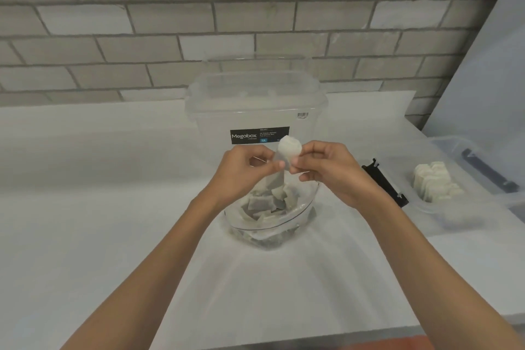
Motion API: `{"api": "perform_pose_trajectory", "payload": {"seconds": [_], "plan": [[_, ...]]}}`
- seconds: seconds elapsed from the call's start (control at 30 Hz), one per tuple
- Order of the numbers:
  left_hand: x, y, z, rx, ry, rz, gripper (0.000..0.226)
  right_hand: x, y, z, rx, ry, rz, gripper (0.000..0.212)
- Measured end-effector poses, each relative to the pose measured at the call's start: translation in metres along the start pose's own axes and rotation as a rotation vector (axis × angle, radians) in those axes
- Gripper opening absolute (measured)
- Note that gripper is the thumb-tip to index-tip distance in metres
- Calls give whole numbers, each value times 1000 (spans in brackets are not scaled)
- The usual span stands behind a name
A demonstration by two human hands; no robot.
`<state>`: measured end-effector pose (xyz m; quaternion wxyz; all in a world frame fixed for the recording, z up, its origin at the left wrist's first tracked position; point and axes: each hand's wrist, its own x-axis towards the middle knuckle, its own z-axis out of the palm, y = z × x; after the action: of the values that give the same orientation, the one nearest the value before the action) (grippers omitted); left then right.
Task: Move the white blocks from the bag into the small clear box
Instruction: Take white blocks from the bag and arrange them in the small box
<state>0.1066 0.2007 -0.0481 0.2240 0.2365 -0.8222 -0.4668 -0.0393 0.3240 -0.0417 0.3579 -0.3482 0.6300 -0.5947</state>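
Observation:
A clear plastic bag lies open on the white table, with several white blocks inside. Above it, my right hand pinches a white block that sticks out of a small clear wrapper. My left hand pinches the wrapper's left edge, and the wrapper hangs down toward the bag. To the right stands the small clear box, holding several white blocks in a row.
A large clear Megabox container with a lid stands behind the bag against the grey brick wall. A black clip sits on the small box's left end. Another clear lid with a black handle lies far right.

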Motion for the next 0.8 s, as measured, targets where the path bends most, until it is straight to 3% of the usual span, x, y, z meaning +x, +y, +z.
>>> {"api": "perform_pose_trajectory", "payload": {"seconds": [0.13,0.2,0.4,0.5,0.7,0.8], "plan": [[20,27,17,73,-13,95,5,-9,-19,-32,-93,70,-72,16],[29,41,29,135,-32,143,15,-13,-32,-53,-174,111,-135,19],[63,84,82,113,-99,260,8,-24,-61,-130,-457,193,-257,5],[86,100,117,59,-79,262,24,-33,-69,-175,-559,262,-265,6],[125,115,202,133,-169,239,8,-42,-56,-251,-710,343,-204,8],[141,109,239,273,-236,233,13,-43,-45,-277,-750,366,-181,11]]}}
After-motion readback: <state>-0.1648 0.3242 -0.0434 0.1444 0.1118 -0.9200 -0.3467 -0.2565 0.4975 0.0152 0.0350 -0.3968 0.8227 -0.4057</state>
